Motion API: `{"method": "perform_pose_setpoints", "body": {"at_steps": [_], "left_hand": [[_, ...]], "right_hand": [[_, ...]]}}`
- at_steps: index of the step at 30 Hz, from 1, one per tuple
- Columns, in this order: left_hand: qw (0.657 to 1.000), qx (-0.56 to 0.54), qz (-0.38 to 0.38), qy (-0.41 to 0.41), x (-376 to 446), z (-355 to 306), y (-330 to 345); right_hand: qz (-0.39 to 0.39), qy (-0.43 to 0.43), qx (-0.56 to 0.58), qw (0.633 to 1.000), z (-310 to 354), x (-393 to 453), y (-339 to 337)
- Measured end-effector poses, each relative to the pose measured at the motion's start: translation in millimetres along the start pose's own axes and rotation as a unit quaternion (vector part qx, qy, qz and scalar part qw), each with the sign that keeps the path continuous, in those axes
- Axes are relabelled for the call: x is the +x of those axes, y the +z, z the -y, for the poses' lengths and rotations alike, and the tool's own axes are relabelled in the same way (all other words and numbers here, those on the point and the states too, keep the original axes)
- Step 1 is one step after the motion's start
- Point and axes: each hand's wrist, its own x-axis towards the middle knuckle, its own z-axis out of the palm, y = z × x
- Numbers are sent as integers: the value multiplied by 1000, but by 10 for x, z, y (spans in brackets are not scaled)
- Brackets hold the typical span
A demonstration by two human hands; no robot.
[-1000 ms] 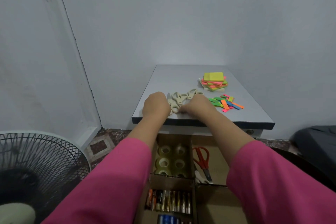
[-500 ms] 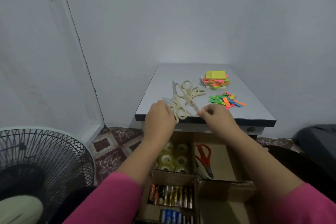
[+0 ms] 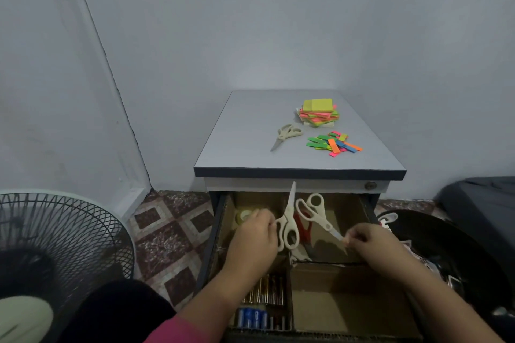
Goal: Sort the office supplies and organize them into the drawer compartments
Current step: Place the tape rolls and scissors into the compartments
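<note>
Head view, looking down over an open drawer (image 3: 220,231) lined with cardboard compartments. Left hand (image 3: 255,234) grips one pair of cream scissors (image 3: 288,220) by the handle loops, blade tips pointing up and away toward the tabletop edge. Right hand (image 3: 367,242) pinches the blade tip of a second pair of cream scissors (image 3: 316,213), handles tilted up and away, toward the left hand. Both pairs hang over the far right compartment; whether either touches the drawer, cannot tell.

Between the two hands, below the held pairs: red scissors (image 3: 303,227) lying in that same compartment. Just beyond the left hand, a tape roll (image 3: 244,216) in the far left compartment. Under the left wrist, batteries (image 3: 266,294) in a row; nearer still, blue batteries (image 3: 252,317). Below the right forearm, a bare cardboard compartment (image 3: 334,303).

Well beyond both hands, on the tabletop (image 3: 245,147): a third pair of cream scissors (image 3: 287,135), a stack of sticky notes (image 3: 317,117), a loose heap of coloured paper strips (image 3: 333,145).

Left of the left arm, a fan (image 3: 55,245) on the floor.
</note>
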Motion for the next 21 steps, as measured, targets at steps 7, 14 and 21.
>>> {"method": "perform_pose_setpoints", "body": {"at_steps": [7,14,21], "left_hand": [[994,-55,15,-96,53,102,48],[996,-40,23,-82,62,118,66],[995,92,38,31,109,-201,50]], "right_hand": [[-21,97,-139,985,151,316,138],[-2,139,-161,977,145,392,260],[-38,135,-147,979,84,401,314]]}}
